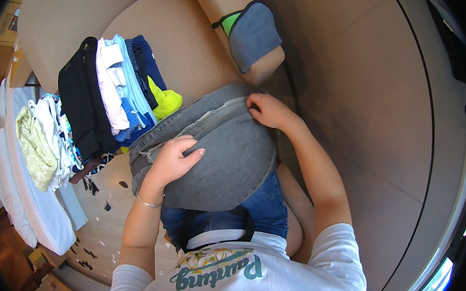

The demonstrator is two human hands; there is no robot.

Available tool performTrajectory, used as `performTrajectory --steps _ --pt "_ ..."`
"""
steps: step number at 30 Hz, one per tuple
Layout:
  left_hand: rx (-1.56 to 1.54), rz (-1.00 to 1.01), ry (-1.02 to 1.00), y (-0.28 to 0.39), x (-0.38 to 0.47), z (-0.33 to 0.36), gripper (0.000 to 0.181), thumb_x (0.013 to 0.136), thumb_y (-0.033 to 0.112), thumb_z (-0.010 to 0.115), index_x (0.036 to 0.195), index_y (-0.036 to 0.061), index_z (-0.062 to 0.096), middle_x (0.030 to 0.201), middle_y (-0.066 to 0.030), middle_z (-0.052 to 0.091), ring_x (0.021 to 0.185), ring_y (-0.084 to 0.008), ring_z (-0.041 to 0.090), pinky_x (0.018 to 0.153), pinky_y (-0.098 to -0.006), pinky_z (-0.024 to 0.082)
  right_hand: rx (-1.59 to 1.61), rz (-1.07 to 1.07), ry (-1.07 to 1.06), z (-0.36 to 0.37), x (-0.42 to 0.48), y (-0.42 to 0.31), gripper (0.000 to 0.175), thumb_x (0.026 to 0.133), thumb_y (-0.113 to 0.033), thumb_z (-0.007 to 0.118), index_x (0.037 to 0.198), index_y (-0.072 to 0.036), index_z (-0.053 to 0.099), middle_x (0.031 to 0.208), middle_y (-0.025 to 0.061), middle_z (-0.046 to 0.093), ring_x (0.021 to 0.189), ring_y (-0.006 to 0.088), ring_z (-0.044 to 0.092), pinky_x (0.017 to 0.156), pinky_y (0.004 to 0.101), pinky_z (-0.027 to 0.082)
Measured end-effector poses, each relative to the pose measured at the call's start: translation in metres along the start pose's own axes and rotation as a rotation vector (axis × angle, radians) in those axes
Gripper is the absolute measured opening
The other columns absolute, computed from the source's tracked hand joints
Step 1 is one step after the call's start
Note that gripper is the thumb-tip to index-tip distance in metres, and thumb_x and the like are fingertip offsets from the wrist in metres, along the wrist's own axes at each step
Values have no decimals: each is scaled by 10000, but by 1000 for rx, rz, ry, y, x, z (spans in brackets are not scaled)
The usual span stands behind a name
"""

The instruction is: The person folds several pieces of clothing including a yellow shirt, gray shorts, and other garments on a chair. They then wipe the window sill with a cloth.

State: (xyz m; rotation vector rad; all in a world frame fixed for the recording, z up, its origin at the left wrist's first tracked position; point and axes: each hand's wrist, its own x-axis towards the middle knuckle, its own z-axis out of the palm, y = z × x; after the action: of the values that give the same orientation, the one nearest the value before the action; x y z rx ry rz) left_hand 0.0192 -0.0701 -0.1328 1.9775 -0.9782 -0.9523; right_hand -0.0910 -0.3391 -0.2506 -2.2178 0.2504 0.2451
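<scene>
A grey denim garment [218, 165] with a frayed pale edge lies spread over my lap and the sofa's front. My left hand [175, 159], with a thin bracelet at the wrist, rests on its left part. Thumb and fingers there are apart, with no cloth visible between them. At the garment's far right edge, my right hand [272, 111] pinches the cloth with curled fingers. Just beyond the left part is a row of folded clothes: black trousers [85, 102], a pale pink garment [110, 91], light blue clothing [134, 81] and a bright yellow-green piece [166, 99].
The tan sofa [176, 35] curves behind the clothes. A grey-blue cloth item with green lining [254, 36] hangs on its arm. More folded clothes [44, 140] stand at the left, near a white mattress-like pad [34, 202]. Dark clips [92, 186] are scattered on a pale surface.
</scene>
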Motion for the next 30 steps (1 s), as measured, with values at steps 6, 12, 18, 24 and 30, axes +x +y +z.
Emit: performTrajectory --steps 6,12,18,24,30 --pt "9 2 6 -1 -1 1 214 840 127 653 745 -45 567 676 -124 514 613 -223 506 587 -331 412 -103 94 -43 2 -1 -3 181 851 -149 562 1014 -81 603 1021 136 628 1037 344 569 879 440 469" --pt "21 29 51 -3 -5 -2 181 839 118 653 789 -44 589 698 -133 531 642 -242 535 612 -335 432 -205 57 20 -22 -18 -10 145 867 -117 529 967 -69 623 1044 129 606 997 338 590 835 445 490" --pt "45 50 217 -11 -2 -8 115 837 64 646 843 -46 611 747 -106 561 687 -205 554 650 -305 443 -47 23 486 -57 -35 -36 168 851 -88 580 1016 -54 588 1002 143 621 881 313 633 749 403 508" --pt "137 -289 312 -25 7 -9 330 853 113 641 1158 14 562 976 -148 659 787 -210 626 737 -300 482 291 198 606 -13 -51 -43 345 862 -132 634 1182 -43 540 1100 175 634 848 263 670 744 352 520" --pt "143 -280 195 -26 13 0 453 857 285 654 1156 -46 578 1050 -243 648 944 -329 645 839 -361 487 1426 852 707 53 -121 -61 360 898 -153 593 1234 -80 488 1079 70 564 919 193 568 769 362 506"
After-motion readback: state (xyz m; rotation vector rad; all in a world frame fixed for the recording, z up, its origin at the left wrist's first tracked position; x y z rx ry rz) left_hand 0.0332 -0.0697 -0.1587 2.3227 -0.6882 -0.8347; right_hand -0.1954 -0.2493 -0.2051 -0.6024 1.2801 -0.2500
